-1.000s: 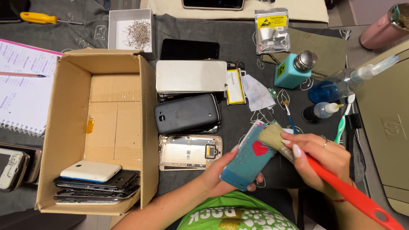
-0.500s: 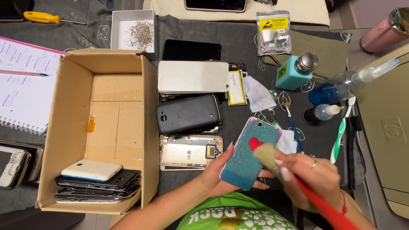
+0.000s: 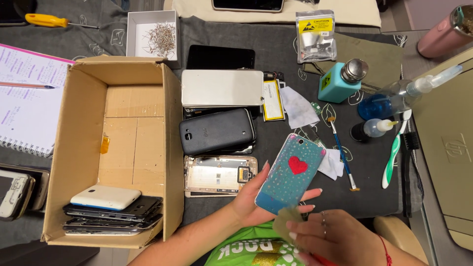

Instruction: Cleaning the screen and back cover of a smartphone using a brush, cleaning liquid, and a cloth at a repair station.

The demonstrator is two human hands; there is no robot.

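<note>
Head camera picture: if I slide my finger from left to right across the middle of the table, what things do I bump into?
Notebook → cardboard box → black phone → teal phone case with a red heart → blue-handled brush → green toothbrush.

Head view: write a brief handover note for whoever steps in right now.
Left hand: holds the teal phone case with a red heart from below, tilted over the dark mat.
Right hand: fingers grip a brush with a red handle; its bristle head meets the case's lower edge.
Cardboard box on the left holds stacked phones.
Done: cannot tell.
Left: three phone parts lie beside the box.
</note>
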